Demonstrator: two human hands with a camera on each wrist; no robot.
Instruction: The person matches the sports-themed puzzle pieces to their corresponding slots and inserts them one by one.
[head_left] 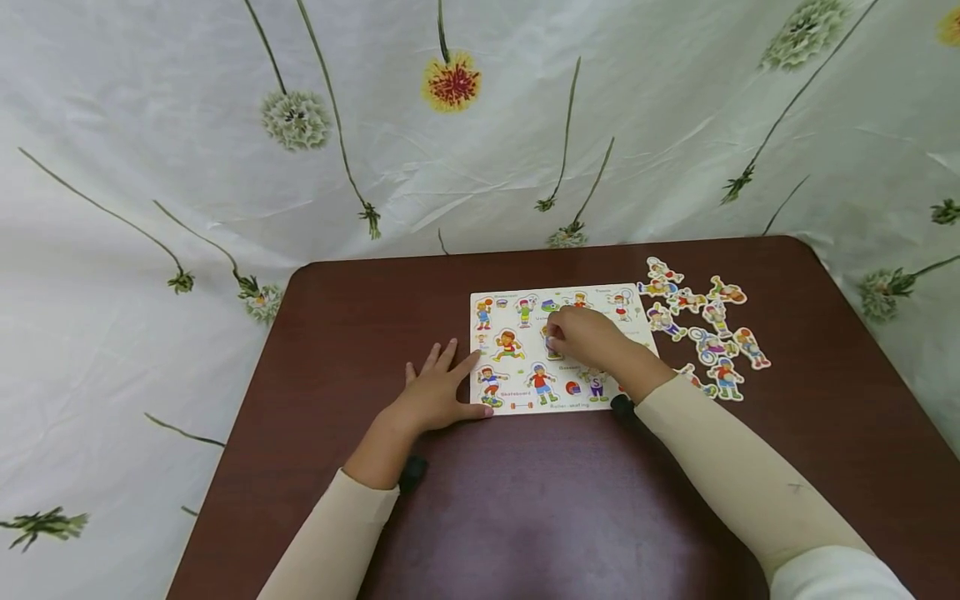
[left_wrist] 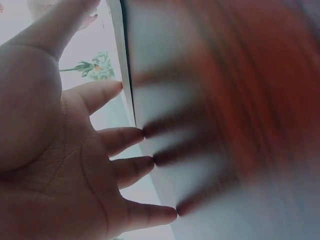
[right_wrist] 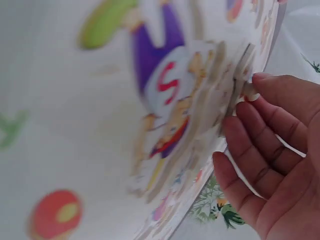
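A white puzzle board printed with small sports figures lies flat on the table. My left hand spreads its fingers at the board's left side, thumb at the near left corner; in the left wrist view, the fingertips touch the tabletop. My right hand is over the middle of the board and pinches a figure-shaped puzzle piece between thumb and fingers. Seen from the right wrist, the piece stands at the board's surface, partly hidden by the fingertips; whether it sits in its slot I cannot tell.
Several loose figure pieces lie scattered on the table just right of the board, some overlapping. The dark brown table has rounded far corners. Behind it hangs a white cloth with printed flowers.
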